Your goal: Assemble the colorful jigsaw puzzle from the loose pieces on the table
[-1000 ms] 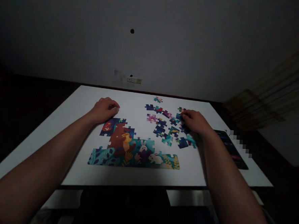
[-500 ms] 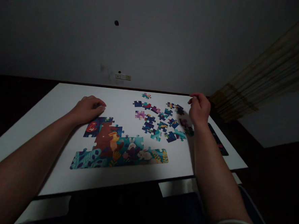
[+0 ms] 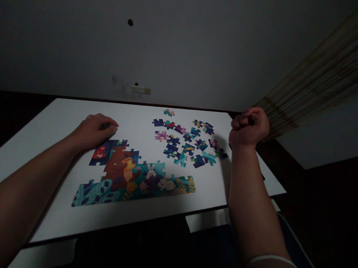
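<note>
A partly joined jigsaw with a brown bear and white rabbits lies on the white board. My left hand rests on the board at the puzzle's top left corner, fingers curled and pressed down. Several loose pieces are scattered to the right of it. My right hand is raised above the board's right edge, curled into a fist; whether a piece is inside it is hidden.
A dark flat object lies at the board's right edge, mostly hidden behind my right forearm. A wall socket sits on the grey wall behind. A bamboo blind hangs at the right. The room is dim.
My right hand left the loose pieces, rose and moved right, closing into a fist. The view swung to the right. My left hand stayed put.
</note>
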`<state>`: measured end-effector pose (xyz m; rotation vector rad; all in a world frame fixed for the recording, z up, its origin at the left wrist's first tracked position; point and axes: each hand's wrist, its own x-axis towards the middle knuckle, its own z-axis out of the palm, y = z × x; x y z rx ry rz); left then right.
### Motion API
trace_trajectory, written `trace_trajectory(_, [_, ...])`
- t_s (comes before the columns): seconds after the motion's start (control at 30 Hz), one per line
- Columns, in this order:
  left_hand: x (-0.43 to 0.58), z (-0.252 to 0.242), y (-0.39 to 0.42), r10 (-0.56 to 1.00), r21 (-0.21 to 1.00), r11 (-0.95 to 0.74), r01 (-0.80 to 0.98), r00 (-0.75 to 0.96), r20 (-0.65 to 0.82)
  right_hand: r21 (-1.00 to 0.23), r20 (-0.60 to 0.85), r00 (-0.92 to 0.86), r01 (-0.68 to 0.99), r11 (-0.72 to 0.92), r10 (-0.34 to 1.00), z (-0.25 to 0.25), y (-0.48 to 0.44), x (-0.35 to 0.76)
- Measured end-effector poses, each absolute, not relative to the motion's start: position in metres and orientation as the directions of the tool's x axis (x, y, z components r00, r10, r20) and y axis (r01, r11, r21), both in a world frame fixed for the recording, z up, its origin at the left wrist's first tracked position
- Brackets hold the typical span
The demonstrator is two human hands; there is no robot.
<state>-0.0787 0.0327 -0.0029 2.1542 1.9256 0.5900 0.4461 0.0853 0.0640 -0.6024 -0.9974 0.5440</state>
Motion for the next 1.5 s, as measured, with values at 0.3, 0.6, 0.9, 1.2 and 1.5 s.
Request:
trace_trajectory(0.3, [-0.0772, -0.0010, 0.0326, 0.988, 0.426, -0.112, 0.898, 0.054, 0.145, -0.730, 0.568, 0.459, -0.102, 0.675, 0.683, 0.0665, 0.0840, 0.4436])
trace_trajectory(0.6, [-0.0767, -0.0013, 0.0318, 0.992, 0.436, -0.078, 0.897, 0.024, 0.128, -0.784, 0.575, 0.398, 0.021, 0.620, 0.715, 0.0693, 0.0818, 0.4417])
trace_trajectory(0.9, [-0.0766, -0.0025, 0.0321, 0.990, 0.436, -0.093, 0.895, 0.036, 0.138, -0.795, 0.578, 0.374, 0.059, 0.604, 0.725, 0.0672, 0.0836, 0.4417])
trace_trajectory(1.2, [-0.0777, -0.0032, 0.0326, 0.991, 0.448, -0.094, 0.889, 0.040, 0.127, -0.773, 0.588, 0.373, -0.002, 0.634, 0.718, 0.0656, 0.0856, 0.4405])
trace_trajectory(1.5, [-0.0767, -0.0018, 0.0311, 0.990, 0.442, -0.095, 0.892, 0.041, 0.132, -0.763, 0.612, 0.375, 0.046, 0.645, 0.696, 0.0638, 0.0879, 0.4394])
